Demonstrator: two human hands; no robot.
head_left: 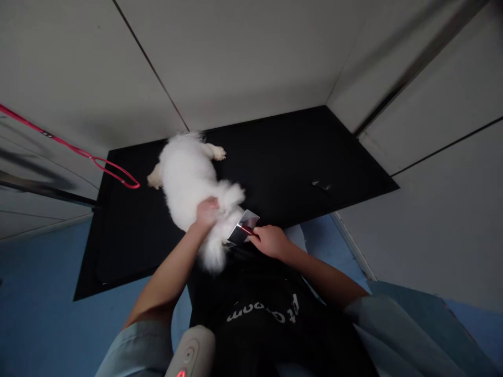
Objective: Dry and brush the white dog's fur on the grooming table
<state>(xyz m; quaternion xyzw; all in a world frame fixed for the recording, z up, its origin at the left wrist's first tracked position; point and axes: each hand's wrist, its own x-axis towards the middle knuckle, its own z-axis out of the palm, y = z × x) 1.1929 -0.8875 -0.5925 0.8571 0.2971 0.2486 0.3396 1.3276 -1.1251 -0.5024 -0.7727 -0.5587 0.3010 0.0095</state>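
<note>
A fluffy white dog (187, 170) lies on a black grooming table (271, 157), its head toward my body at the near edge. My left hand (207, 212) is closed on the fur around the dog's neck, its fingers partly sunk in the coat. My right hand (269, 241) grips the dark red handle of a slicker brush (244, 228). The brush's shiny flat back faces up, close against the fur by the dog's head. The pins and the dog's face are hidden from me.
From the left hangs a pink leash loop (113, 172) over the table. A small metal object (321, 186) lies on the table's right part. Below, a pale device with a red light (192, 353) sits against my black apron (251, 293). Grey walls border the table.
</note>
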